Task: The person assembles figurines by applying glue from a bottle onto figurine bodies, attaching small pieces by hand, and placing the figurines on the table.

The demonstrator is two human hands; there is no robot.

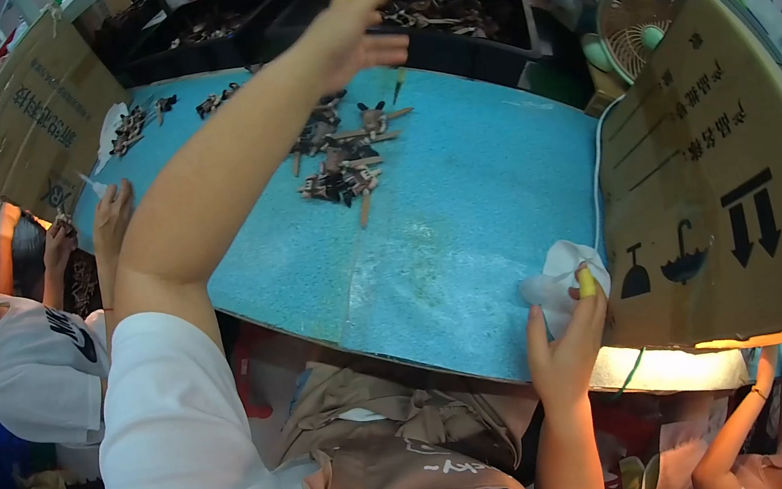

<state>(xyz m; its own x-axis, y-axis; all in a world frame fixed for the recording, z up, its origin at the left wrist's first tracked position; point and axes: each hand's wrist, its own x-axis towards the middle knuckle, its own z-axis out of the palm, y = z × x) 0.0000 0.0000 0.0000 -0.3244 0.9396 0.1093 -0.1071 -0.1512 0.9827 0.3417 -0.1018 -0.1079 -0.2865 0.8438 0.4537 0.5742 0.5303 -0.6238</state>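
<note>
Is a blue counter (486, 200) bearing brown-and-black pieces (338, 158) with sticks, clumped nearer than the left fingers (389, 44), smaller clusters (128, 129) farther left, and crumpled white material (552, 290) touching the right fingers (586, 284).

glossy blue tabletop (470, 233), matt brown cardboard panel (710, 181), crumpled papery white wad (553, 292)

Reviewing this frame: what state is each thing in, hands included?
Left hand: raised, fingers spread
Right hand: touching the wad; grip unclear
White wad: crumpled
Figures: loosely heaped
Black bin: open, holding pieces
Fan: on or off unclear
Right cardboard: standing up
</note>
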